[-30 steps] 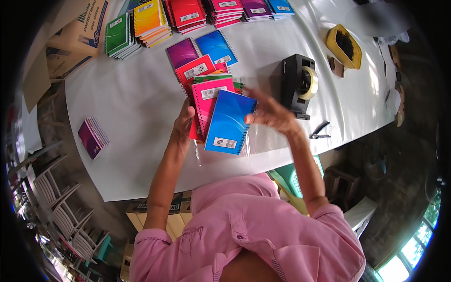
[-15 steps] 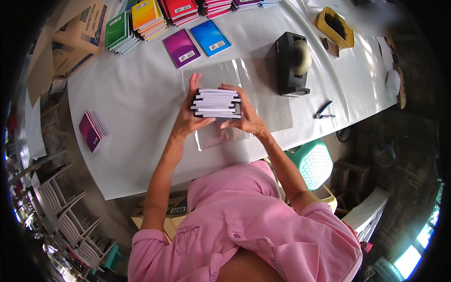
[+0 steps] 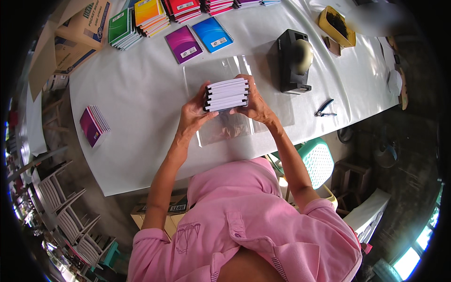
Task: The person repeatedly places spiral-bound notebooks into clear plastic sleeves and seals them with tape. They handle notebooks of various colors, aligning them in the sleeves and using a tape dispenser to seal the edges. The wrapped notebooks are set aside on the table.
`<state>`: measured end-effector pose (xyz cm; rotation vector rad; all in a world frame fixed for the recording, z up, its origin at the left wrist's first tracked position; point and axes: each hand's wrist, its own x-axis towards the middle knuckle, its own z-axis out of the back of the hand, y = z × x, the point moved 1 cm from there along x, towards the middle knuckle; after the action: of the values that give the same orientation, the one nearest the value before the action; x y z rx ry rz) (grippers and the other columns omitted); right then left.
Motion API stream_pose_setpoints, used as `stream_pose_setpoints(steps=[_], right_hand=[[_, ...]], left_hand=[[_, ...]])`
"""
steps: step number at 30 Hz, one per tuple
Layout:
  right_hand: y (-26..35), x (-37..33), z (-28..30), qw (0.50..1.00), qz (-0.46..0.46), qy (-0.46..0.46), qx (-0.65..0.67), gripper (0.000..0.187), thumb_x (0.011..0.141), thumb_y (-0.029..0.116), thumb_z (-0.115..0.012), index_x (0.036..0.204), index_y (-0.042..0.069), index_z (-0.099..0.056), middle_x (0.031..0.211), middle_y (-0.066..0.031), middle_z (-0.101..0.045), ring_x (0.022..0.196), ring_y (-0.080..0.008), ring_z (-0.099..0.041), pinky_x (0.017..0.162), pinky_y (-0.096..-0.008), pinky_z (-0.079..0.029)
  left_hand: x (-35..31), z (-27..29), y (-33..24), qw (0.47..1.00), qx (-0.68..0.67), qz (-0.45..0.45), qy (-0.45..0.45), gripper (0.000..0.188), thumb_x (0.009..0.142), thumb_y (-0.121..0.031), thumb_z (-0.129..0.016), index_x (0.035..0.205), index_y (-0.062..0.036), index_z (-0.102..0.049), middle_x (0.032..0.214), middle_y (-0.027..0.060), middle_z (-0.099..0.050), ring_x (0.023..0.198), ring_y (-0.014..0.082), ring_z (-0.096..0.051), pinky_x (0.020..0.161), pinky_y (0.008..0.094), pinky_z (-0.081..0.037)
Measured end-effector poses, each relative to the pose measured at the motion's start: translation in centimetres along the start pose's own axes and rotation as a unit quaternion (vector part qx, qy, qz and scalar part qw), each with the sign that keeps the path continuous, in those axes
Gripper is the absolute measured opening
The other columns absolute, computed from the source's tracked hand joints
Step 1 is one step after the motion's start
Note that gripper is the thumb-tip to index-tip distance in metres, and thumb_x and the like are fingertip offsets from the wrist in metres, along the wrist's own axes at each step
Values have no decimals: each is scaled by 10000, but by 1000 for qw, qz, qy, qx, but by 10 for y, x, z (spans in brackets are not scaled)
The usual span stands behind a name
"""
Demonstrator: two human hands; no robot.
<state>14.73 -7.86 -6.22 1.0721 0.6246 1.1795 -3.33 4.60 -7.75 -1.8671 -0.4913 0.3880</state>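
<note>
Between my two hands is a stack of several small spiral notebooks (image 3: 227,95), page edges facing up toward me. My left hand (image 3: 193,112) is closed on the stack's left side, thumb along its near edge. On the opposite side my right hand (image 3: 256,103) grips it, fingers around the far corner and thumb near the bottom. Beneath the stack, clear plastic bags (image 3: 225,129) lie flat on the table. Just beyond are a purple notebook (image 3: 184,44) and a blue notebook (image 3: 213,35), lying side by side.
On the pale-covered table (image 3: 136,155), a black tape dispenser (image 3: 293,63) and blue-handled pliers (image 3: 325,108) lie to the right. A yellow tray (image 3: 336,26) sits far right. Small purple notebooks (image 3: 94,126) lie left. Green notebooks (image 3: 121,28) and other coloured piles line the back, beside a cardboard box (image 3: 80,40).
The stack has moved slightly right and away from me, and its notebooks now line up more evenly. My left fingers, partly stretched before, have closed against its side.
</note>
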Motion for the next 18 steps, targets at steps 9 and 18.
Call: stream_pose_setpoints(steps=[9, 18], right_hand=[[6, -4, -11, 998, -42, -14, 33, 934, 583, 87, -882, 1299, 47, -284, 1193, -182, -478, 1142, -337, -491, 974, -410, -398], [6, -11, 15, 994, -77, -12, 75, 1007, 612, 135, -898, 1377, 4, -255, 1284, -165, -489, 1193, -242, -470, 1008, -376, -378]], left_hand=[[-11, -28, 8, 961, 252, -37, -107, 639, 908, 19, -488, 1475, 4, -195, 1497, 182, -313, 1315, 298, -418, 1067, 351, -374], [-1, -49, -6, 946, 305, -7, -111, 705, 829, 11, -596, 1450, -15, -265, 1373, 202, -461, 1182, 345, -541, 986, 362, -446]])
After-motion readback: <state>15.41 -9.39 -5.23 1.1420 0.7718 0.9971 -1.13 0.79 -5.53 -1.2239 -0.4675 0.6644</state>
